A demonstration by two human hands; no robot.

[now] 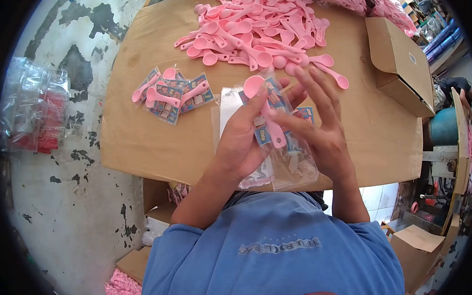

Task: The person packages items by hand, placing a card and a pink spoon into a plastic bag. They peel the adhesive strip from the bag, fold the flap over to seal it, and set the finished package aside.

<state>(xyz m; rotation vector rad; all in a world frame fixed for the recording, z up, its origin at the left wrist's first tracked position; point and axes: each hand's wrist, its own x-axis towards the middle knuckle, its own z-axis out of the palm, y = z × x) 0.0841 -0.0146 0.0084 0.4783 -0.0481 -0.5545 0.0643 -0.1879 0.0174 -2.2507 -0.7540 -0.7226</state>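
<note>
Pink spoon (277, 136) and clear packet (299, 171) are apparently being aligned, left hand (238, 147) clamping both, right hand (326, 139) holding fingers apart; light fingertips are seemingly being needed.

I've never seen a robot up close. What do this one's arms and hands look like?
These are a person's, not a robot's. The left hand and right hand wear no gloves, and no watch shows. The forearms are uncovered below the short blue sleeves of a T-shirt with outlined lettering.
</note>
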